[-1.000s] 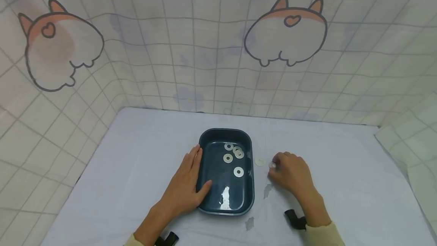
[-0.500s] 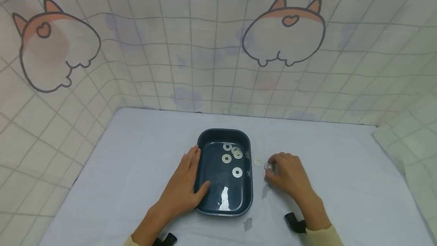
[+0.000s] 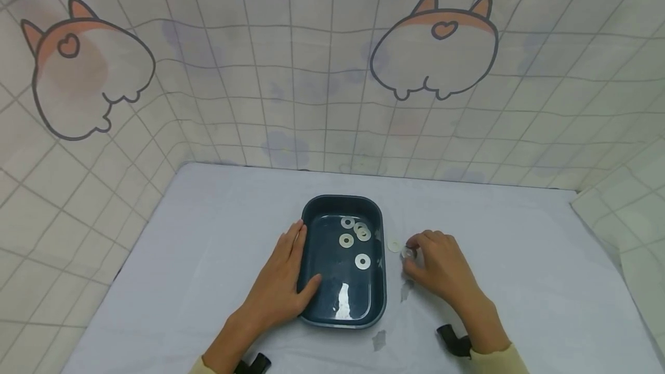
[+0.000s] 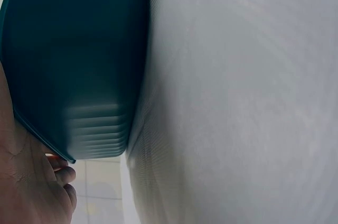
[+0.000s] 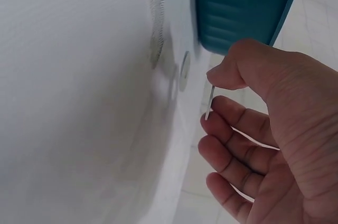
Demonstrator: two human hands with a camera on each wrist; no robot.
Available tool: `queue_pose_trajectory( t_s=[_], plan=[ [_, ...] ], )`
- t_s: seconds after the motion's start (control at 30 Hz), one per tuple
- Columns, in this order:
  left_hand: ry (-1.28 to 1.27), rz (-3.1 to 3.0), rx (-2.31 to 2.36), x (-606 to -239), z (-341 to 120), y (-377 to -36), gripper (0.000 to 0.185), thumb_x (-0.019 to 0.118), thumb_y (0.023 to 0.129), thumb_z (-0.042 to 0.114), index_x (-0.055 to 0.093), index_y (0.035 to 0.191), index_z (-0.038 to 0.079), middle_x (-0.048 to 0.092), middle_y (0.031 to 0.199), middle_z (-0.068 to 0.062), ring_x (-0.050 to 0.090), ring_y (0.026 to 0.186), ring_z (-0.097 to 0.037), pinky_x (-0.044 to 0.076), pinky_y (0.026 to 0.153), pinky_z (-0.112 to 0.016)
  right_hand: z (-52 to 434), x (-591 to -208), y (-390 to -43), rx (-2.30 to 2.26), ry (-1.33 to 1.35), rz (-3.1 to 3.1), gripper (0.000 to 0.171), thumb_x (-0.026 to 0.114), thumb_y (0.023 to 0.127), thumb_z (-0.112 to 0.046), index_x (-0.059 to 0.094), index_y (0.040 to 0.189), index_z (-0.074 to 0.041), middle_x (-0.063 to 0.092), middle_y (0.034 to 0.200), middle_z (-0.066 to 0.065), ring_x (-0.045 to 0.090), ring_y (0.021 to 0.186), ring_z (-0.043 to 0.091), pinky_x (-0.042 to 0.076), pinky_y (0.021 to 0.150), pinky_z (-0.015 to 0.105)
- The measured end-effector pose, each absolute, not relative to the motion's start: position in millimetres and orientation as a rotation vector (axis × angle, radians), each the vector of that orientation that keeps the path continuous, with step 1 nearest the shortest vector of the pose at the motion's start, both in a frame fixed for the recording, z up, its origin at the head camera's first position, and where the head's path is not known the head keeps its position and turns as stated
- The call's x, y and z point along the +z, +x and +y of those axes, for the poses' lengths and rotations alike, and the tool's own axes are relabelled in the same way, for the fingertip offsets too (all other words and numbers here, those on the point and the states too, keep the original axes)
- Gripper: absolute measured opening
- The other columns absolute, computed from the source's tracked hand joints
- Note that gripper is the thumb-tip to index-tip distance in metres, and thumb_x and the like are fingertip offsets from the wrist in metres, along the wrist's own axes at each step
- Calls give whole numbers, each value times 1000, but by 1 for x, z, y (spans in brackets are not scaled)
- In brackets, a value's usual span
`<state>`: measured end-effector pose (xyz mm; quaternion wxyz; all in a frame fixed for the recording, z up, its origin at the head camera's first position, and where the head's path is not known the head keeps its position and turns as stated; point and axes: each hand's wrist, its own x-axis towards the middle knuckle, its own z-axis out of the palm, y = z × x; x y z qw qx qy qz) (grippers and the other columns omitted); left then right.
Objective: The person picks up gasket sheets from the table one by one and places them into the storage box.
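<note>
Left hand [image 3: 280, 281]: flat against the left wall of the dark tray [image 3: 313, 212], fingers straight, thumb over the rim; no change over the last second. Tray holds shallow water and four or so washers [image 3: 362, 261].

Loose washer [image 3: 394, 245] flat on the counter [image 3: 208, 235], at 3 o'clock of the tray, unmoved.

Right hand [image 3: 439, 270]: shifted slightly toward 9 o'clock, now pinching a second washer [image 5: 210, 102] on edge between thumb and forefinger, just off the counter. Pick-up judged complete.
</note>
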<state>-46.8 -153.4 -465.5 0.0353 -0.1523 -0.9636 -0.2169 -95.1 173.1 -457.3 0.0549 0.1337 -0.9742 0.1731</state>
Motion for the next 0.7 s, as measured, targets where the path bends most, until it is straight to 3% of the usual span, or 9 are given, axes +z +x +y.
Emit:
queue_pose_trajectory(
  t_s=[0.37, 0.7],
  plan=[
    [-486, -2941, -674, -465, -153, -50, 96, 67, 97, 45, 18, 169, 4, 14, 180, -9, 21, 167, -27, 25, 136, -50, 171, -441, -94, 512, 453, -2952, 22, 81, 82, -16, 79, 102, -7, 73, 89, 6, 61, 87, 23, 60, 86, 43],
    [-487, -2948, -660, -464, -154, -47, 97, 65, 97, 46, 17, 169, 3, 13, 180, -10, 20, 167, -27, 23, 136, -48, 169, -432, -87, 512, 509, -2909, 21, 82, 81, -16, 78, 100, -8, 76, 93, 6, 64, 90, 24, 61, 91, 47]
  ],
)
